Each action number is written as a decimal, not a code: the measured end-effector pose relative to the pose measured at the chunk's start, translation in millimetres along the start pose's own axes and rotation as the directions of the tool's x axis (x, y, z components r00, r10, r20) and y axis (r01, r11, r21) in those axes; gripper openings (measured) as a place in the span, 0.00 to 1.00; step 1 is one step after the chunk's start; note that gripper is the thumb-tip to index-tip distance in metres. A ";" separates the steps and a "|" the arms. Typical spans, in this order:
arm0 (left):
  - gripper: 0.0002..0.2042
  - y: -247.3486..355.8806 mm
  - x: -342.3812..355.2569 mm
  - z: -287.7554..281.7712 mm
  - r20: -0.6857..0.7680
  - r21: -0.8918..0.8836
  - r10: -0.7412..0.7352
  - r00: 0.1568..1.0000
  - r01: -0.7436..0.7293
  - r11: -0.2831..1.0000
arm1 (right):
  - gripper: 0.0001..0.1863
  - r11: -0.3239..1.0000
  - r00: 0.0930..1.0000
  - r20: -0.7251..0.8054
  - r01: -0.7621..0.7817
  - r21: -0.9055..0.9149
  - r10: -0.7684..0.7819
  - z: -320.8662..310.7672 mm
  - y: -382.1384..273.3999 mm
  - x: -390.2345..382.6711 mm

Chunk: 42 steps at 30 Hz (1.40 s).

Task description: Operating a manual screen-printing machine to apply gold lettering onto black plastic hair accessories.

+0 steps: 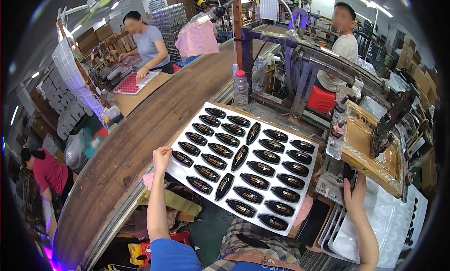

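White tray [177, 171], in front of the person, tilted across the view, its left edge just beside a long brown wooden table [140, 125]; contents: glossy black pieces [265, 169], tapered oblongs with gold print, laid in slanting columns, three in the middle column turned steeper than those around them; brown cardboard [320, 151] showing along the tray's right edge; left hand [162, 154], at the tray's left edge, grip with fingers pressed together, whether on the rim itself cannot be told; right hand [355, 193], raised against the metal fixture [331, 186] at the right, fingertips partly hidden, state of its grip cannot be told; wood-framed screen [351, 151], tilted above that hand, amber surface within the frame; white trays [375, 229], stacked beneath and beyond the right forearm, dark pieces visible at their far right; clear bottle [241, 95], red-capped, upright beyond the tray's far edge; second clear bottle [258, 76], upright just beside it; tray of red pieces [127, 84], on a separate table at the left, a co-worker's hand [141, 75] over its right end; clear plastic bag [75, 150], bulging, contents unclear, left of the wooden table; cardboard boxes [422, 81], piled at the far right.
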<state>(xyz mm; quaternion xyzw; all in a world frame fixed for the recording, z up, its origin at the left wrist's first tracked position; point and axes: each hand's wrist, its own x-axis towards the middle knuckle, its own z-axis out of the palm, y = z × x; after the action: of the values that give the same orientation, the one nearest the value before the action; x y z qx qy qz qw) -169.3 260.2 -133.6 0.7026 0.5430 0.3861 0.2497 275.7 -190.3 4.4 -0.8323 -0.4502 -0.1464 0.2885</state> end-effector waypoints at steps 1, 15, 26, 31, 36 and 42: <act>0.05 -0.9 0.6 -2.4 0.000 0.106 0.092 0.996 -0.091 0.990 | 0.24 1.000 1.000 -0.007 0.000 -0.004 0.000 0.0 -0.5 0.2; 0.08 108.3 -52.7 8.8 -0.168 -0.133 0.236 0.957 -0.259 0.957 | 0.33 0.997 0.972 0.223 -0.078 -0.023 0.081 -24.5 -10.3 12.4; 0.09 233.4 -200.9 86.1 0.051 -0.481 0.598 0.800 -0.505 0.717 | 0.37 0.998 0.964 0.263 0.051 -0.024 -0.043 -42.1 23.8 1.2; 0.07 265.8 -264.6 99.1 0.217 -0.659 0.688 0.692 -0.416 0.626 | 0.32 1.000 0.987 0.159 -0.017 0.018 0.014 -81.6 32.0 -34.8; 0.06 265.7 -303.0 108.5 0.358 -0.736 0.717 0.598 -0.292 0.611 | 0.30 0.984 0.980 0.104 -0.174 0.039 0.169 -112.4 24.2 -73.1; 0.03 277.4 -301.8 111.7 0.362 -0.699 0.762 0.536 -0.385 0.603 | 0.28 0.964 0.975 0.117 -0.208 0.166 0.190 -124.2 8.4 -97.3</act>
<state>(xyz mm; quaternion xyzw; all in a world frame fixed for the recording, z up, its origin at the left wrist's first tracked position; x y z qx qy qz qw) 46.0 -99.8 -66.3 0.8301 0.0156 0.3240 0.4535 231.0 -334.7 50.6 -0.8506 -0.3892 -0.0342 0.3519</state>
